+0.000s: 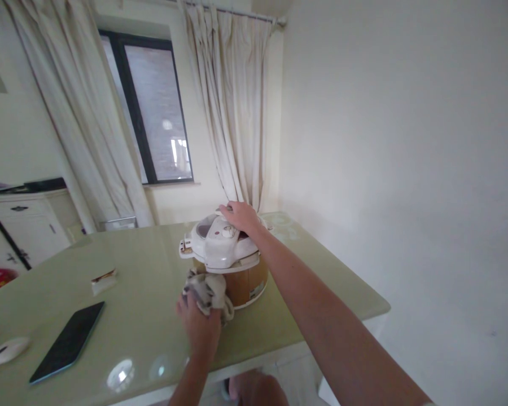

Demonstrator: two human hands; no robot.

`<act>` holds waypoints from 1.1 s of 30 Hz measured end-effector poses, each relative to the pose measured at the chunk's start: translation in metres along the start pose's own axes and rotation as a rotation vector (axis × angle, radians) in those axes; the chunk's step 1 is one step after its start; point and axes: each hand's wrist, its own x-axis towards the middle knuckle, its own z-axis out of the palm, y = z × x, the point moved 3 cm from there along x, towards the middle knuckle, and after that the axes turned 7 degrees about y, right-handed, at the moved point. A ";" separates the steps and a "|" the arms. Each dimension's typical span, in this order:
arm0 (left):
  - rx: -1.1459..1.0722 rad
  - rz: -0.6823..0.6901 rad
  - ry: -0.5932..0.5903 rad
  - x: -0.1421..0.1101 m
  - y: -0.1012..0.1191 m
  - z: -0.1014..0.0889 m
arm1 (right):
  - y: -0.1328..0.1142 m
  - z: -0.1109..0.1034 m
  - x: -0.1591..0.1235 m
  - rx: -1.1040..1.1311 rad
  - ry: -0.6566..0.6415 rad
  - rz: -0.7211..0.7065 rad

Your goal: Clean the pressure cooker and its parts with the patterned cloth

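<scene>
A white-lidded electric cooker with a tan body stands near the far right part of the green-topped table. My right hand reaches across and is closed over the top of the cooker's lid; the fingers are partly hidden, curled at the handle. Lower down, my left hand clutches a crumpled grey and white cloth. The cloth lies against the lower front left of the cooker's body. The lid appears to sit down on the body.
On the table lie a black tablet or large phone, a small white packet and a white oval object at the left. A wall borders the right side. Behind are curtains and a white cabinet.
</scene>
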 end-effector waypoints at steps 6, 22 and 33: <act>0.008 0.938 0.287 -0.050 0.077 0.036 | 0.001 -0.002 -0.001 0.008 0.000 -0.022; -0.023 1.010 -0.030 0.009 -0.001 -0.032 | 0.006 -0.001 0.000 0.094 -0.014 0.000; 0.021 0.149 0.034 0.175 0.112 -0.076 | 0.004 0.003 0.001 0.056 -0.036 0.004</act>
